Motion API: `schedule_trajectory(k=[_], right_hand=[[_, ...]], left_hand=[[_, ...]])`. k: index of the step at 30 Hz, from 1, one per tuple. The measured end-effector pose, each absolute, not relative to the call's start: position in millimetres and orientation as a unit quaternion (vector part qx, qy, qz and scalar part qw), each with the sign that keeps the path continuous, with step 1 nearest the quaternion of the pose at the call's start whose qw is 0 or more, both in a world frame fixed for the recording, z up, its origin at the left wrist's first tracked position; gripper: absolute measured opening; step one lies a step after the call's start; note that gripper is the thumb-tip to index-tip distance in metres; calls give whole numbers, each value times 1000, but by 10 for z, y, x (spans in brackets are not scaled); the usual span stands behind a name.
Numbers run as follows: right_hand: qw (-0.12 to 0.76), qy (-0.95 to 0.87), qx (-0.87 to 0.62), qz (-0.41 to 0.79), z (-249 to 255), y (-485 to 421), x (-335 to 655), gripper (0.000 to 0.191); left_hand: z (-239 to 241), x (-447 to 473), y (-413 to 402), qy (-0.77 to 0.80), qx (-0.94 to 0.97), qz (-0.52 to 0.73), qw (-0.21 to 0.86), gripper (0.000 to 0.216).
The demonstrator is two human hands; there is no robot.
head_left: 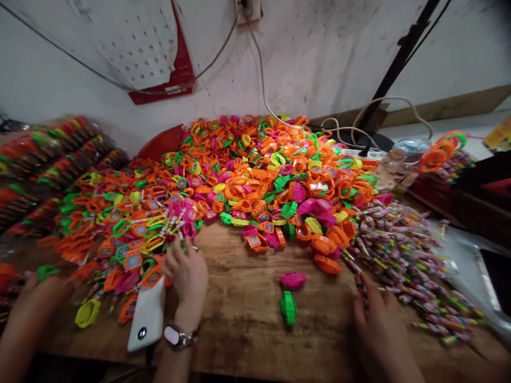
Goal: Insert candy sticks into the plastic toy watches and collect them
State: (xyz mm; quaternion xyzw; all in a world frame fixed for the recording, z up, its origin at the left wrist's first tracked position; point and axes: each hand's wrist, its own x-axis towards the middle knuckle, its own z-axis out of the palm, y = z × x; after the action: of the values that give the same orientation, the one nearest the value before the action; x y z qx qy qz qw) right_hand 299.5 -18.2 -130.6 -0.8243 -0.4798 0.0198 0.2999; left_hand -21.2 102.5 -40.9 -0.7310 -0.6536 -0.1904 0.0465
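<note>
My left hand [186,274], with a wristwatch [178,337] on the wrist, reaches over the near edge of a big heap of plastic toy watches [255,186] in orange, green, pink and yellow. Its fingers are apart, close to several thin wrapped candy sticks [175,221] lying on the heap. My right hand [381,330] is at the left edge of a pile of wrapped candy sticks [403,250]. Between its thumb and forefinger is what looks like one candy stick [360,287], partly blurred. A pink toy watch [293,280] and a green toy watch [288,308] lie between my hands.
A white power bank [147,316] lies left of my left wrist. Another person's hand [38,300] is at the far left, by a green toy watch. Bagged toy watches [51,159] are stacked behind it. A power strip [361,154] and cables lie behind the heap.
</note>
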Motion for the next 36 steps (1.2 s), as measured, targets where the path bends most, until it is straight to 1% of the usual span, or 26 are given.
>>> schedule_trajectory(k=[4, 7, 9, 12, 13, 16, 20, 23, 28, 30, 32, 34, 36], right_hand=[[349, -483, -800, 77, -1161, -242, 2906, 42], [386, -487, -771, 142, -1062, -235, 2808, 39], [414, -492, -744, 181, -1009, -221, 2724, 34], [445, -513, -692, 246, -920, -202, 2579, 27], [452, -516, -677, 268, -881, -195, 2530, 26], [469, -516, -639, 326, -743, -164, 2394, 26], [500, -526, -591, 353, -562, -100, 2271, 27], [505, -558, -563, 341, -475, -53, 2234, 23], [507, -615, -555, 239, -442, 1, 2192, 18], [485, -641, -566, 183, -470, 6, 2156, 21], [442, -671, -588, 97, -507, 4, 2116, 25], [376, -698, -610, 6, -536, -1, 2084, 29], [305, -717, -624, -60, -548, 0, 2066, 31]], left_hand=[[-555, 403, 793, -586, -793, -129, -107, 24], [-649, 723, 531, -555, -802, -93, -200, 34], [-683, 805, 427, -549, -774, -119, -291, 31], [-727, 799, 429, -526, -722, -183, -410, 18], [-741, 780, 458, -520, -713, -197, -428, 18], [-750, 712, 557, -510, -682, -234, -469, 27], [-632, 642, 618, -485, -658, -273, -508, 35], [-509, 614, 602, -440, -678, -282, -516, 32], [-378, 595, 532, -404, -756, -273, -435, 27], [-342, 595, 511, -402, -781, -261, -401, 27], [-322, 600, 500, -401, -800, -250, -370, 26], [-329, 609, 496, -406, -808, -244, -350, 26], [-372, 622, 489, -415, -808, -241, -343, 26]])
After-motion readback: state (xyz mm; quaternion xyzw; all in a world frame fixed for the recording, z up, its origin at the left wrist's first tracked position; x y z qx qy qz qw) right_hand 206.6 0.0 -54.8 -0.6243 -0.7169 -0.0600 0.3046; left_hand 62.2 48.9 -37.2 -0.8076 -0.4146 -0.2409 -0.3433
